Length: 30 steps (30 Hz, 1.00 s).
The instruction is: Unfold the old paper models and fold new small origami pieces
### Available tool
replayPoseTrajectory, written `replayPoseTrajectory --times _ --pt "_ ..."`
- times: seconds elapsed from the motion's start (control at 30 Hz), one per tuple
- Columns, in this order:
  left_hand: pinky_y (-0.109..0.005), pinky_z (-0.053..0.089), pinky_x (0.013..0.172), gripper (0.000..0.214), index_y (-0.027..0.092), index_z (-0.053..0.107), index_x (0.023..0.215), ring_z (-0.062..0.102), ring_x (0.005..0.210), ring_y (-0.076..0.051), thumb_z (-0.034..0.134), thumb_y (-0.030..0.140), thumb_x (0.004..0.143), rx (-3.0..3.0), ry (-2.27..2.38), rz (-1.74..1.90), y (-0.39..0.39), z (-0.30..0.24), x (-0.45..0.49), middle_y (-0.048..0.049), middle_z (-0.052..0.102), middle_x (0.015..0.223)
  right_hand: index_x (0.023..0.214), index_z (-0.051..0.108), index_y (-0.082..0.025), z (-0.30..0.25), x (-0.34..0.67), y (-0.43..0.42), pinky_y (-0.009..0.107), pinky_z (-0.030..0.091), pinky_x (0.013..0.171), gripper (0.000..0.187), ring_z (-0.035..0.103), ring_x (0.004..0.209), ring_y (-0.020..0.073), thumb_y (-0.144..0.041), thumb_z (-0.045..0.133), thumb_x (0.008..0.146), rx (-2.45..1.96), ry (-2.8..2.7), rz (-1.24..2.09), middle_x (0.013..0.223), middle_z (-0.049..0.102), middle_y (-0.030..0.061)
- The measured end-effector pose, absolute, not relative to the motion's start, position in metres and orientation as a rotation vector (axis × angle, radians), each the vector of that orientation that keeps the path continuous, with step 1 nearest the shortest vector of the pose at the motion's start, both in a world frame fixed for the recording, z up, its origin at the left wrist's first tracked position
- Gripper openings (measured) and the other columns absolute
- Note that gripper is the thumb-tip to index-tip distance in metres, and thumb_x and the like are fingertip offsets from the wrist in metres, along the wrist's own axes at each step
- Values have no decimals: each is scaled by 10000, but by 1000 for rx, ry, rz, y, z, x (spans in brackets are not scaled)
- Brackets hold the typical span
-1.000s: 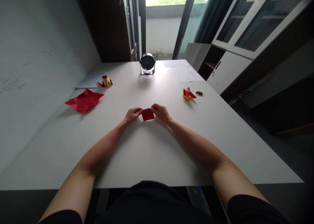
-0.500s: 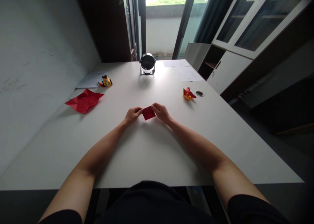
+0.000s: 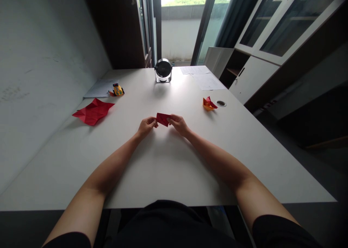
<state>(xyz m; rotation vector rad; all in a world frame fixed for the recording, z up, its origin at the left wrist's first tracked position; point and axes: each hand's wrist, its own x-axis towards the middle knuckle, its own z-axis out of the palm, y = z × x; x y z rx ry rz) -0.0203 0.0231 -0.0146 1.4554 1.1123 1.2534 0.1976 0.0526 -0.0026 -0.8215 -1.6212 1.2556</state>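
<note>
A small folded square of red paper (image 3: 162, 119) is held up between my two hands, just above the white table (image 3: 168, 168). My left hand (image 3: 147, 126) pinches its left edge with thumb and fingers. On the right edge, my right hand (image 3: 178, 123) grips the paper, the thumb lying over its near face. Crease lines show faintly on the red surface. Its far side is hidden from me.
At the left lies a larger creased sheet of red paper (image 3: 94, 112), with a small yellow toy (image 3: 117, 90) behind it. Orange and red folded paper boats (image 3: 208, 104) sit to the right, beside a round cable hole (image 3: 221, 103). A round black device on a stand (image 3: 163, 69) stands at the back.
The red folded paper has been tilted and raised slightly, so a different face with creases shows. Both hands stay close to where they were.
</note>
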Motion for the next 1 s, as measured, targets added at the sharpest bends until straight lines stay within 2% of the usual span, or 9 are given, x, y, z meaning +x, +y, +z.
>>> replayPoseTrajectory --times 0.23,0.37,0.47,0.57,0.67,0.77,0.87,1.0 --pt "-351 551 790 397 135 698 1067 706 818 -199 734 453 833 1491 1044 1216 18 -6 -16 -106 755 954 762 659 -179 -6 197 51 284 465 685 362 554 696 144 -524 626 868 -851 -1742 1228 725 634 9" --pt "-338 533 817 503 140 665 1210 713 971 -246 737 477 843 1527 985 1144 15 -3 -16 -141 748 1098 845 706 -189 -8 198 56 290 501 718 341 614 813 166 -528 672 851 -843 -1730 1082 933 660 47" --pt "-335 527 820 525 143 655 1248 707 1017 -263 741 466 844 1521 953 1141 14 -2 -15 -153 741 1145 894 720 -195 -11 197 58 300 520 753 333 644 903 188 -524 681 857 -794 -1728 1040 1041 659 75" --pt "-362 528 868 501 153 660 1274 700 1056 -272 713 442 869 1512 935 1161 13 -4 -14 -151 733 1182 885 703 -196 -13 196 57 294 505 733 329 636 830 173 -522 666 871 -821 -1764 1051 946 679 55" --pt "-388 530 905 475 167 673 1287 701 1046 -264 688 413 880 1487 945 1192 14 -8 -13 -137 733 1199 795 650 -190 -13 195 54 269 442 651 336 550 675 137 -518 668 862 -925 -1826 998 739 636 3" --pt "-401 542 905 472 174 674 1294 716 981 -247 699 361 861 1452 946 1222 16 -12 -10 -127 732 1205 735 588 -193 -10 195 51 256 381 602 336 471 625 119 -499 674 845 -995 -1852 911 669 580 -21" --pt "-407 555 895 511 194 629 1352 733 921 -227 690 333 864 1406 906 1221 17 -14 -9 -116 739 1184 799 575 -207 -8 195 49 251 369 592 276 464 617 116 -462 669 848 -987 -1838 896 684 585 -30" --pt "-411 562 893 559 205 579 1401 743 871 -213 687 316 864 1341 886 1245 17 -11 -8 -106 750 1137 993 592 -235 -7 196 49 249 383 596 262 487 586 118 -436 682 851 -961 -1818 927 667 594 -53"
